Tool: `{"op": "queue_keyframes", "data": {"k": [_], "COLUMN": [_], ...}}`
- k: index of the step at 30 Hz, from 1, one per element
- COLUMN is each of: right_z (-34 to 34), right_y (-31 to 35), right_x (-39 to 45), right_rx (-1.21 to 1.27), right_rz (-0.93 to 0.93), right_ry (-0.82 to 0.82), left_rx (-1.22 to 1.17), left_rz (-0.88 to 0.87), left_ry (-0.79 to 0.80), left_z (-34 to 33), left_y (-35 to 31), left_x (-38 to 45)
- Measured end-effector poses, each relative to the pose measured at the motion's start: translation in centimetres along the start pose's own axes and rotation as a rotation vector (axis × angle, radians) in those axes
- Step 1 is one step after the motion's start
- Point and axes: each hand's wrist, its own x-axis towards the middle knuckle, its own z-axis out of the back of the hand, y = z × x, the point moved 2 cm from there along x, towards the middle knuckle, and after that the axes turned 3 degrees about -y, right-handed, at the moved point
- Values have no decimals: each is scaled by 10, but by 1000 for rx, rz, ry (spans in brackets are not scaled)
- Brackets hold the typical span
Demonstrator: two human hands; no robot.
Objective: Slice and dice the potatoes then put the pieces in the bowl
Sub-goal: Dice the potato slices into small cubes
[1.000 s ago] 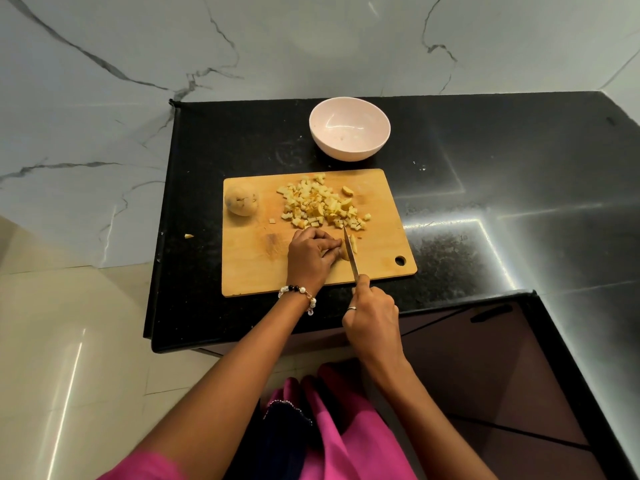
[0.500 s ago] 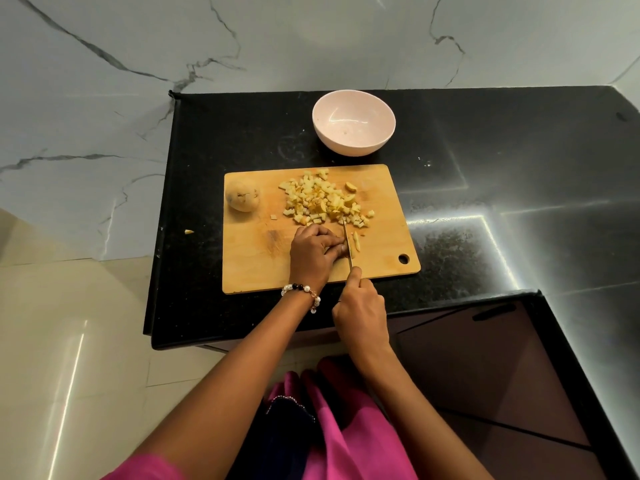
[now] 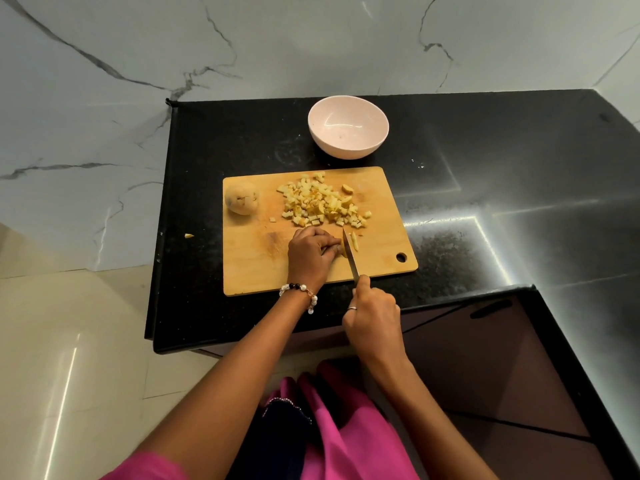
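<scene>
Potato piece (image 3: pixel 341 249) on cutting board (image 3: pixel 252 258): small, firm, wet-cut, likely slippery; best pinned from top, fingertips tucked back from blade. My left hand (image 3: pixel 311 256) curled over it, fingers clamping it down. My right hand (image 3: pixel 374 320) wraps knife (image 3: pixel 350 252) handle, blade just beside left fingertips. Diced pile (image 3: pixel 322 204) behind; whole potato (image 3: pixel 241 200) at board's left; bowl (image 3: pixel 348 128) beyond on bench (image 3: pixel 214 140), no pieces inside.

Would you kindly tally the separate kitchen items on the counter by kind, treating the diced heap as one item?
Bowl: 1
Cutting board: 1
Knife: 1
Whole potato: 1
Potato piece being cut: 1
Heap of diced potato: 1
Stray bit off the board: 1
Total: 7
</scene>
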Motion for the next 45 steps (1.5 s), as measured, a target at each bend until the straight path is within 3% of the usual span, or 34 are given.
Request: {"op": "queue_keyframes", "data": {"k": [12,25,32,36,41,45], "right_z": [-14,-15,-3,17,28,33], "right_y": [26,8,-8,-9,-24,-37], "right_x": [3,-9,-17,-6,16,28], "right_rx": [-154,-124,11,174,247,262], "right_rz": [-37,42,97,114,1,-43], "right_ry": [22,91,-5,-104,-101,-138], "left_rx": [-7,27,28,85,359,557], "left_rz": [6,36,32,-20,-59,127], "left_ry": [2,-44,-40,-42,-241,-49], "left_z": [0,-2,-1,0,-2,-15], "left_y": [1,-4,-6,-9,-32,-49], "left_x": [1,-3,-4,-7,-14,-15]}}
